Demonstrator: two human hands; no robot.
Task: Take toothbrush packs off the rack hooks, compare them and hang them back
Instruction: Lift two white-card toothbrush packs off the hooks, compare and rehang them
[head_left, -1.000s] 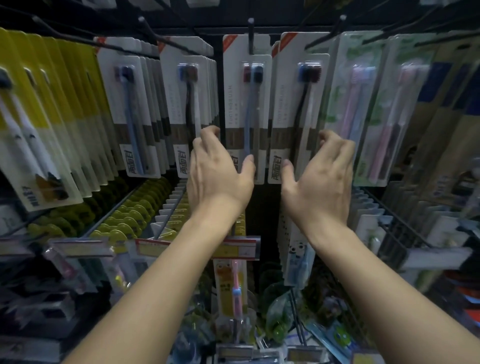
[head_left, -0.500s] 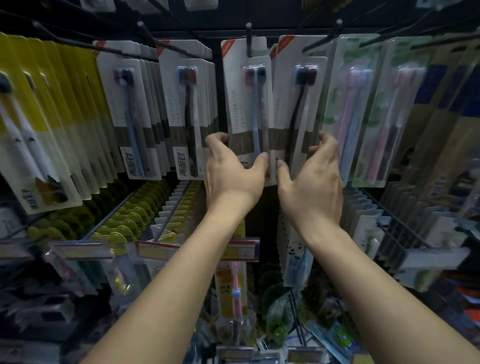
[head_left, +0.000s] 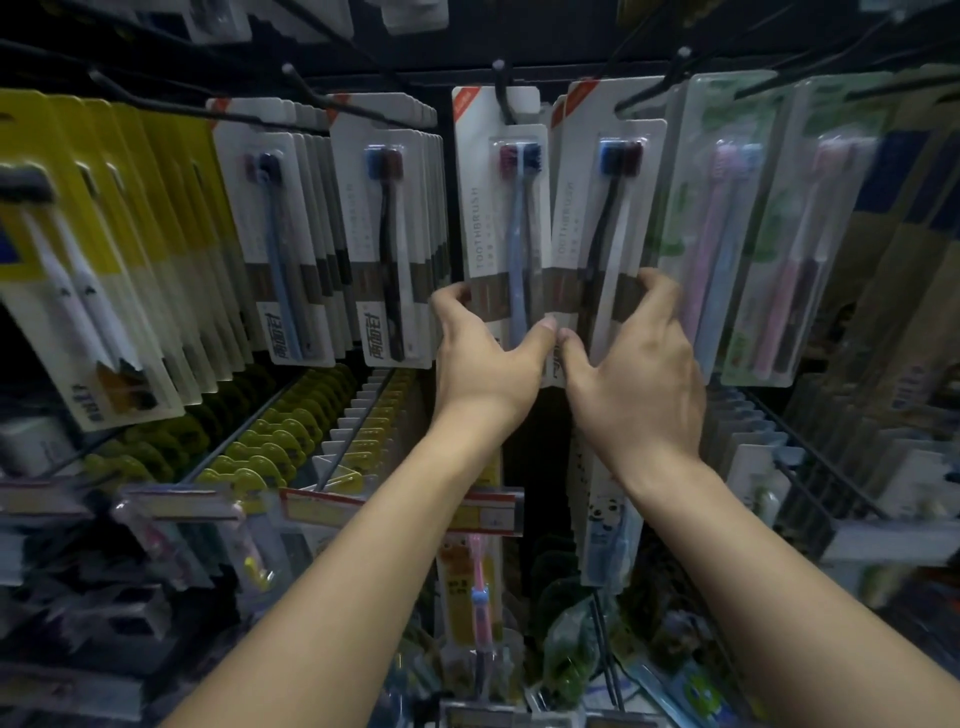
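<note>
Behind two hanging packs (head_left: 498, 208), both hands' fingers (head_left: 452, 301) curl hidden.

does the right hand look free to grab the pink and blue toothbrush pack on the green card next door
Probably not yet: the right hand is gripping the white-card pack with the black and white brushes. The green-card pack itself hangs unobstructed right beside it.

The pack (head_left: 500, 218) in the middle is white with a brown band low down and a red corner on top. Its two brushes have a pink head and a dark blue head. The pack just right of it (head_left: 602, 228) is white and brown too, with a blue head and a dark red head. Far left hang yellow packs (head_left: 88, 218) with white brushes. On the right, clear green packs (head_left: 722, 208) hold pink and blue brushes.
</note>
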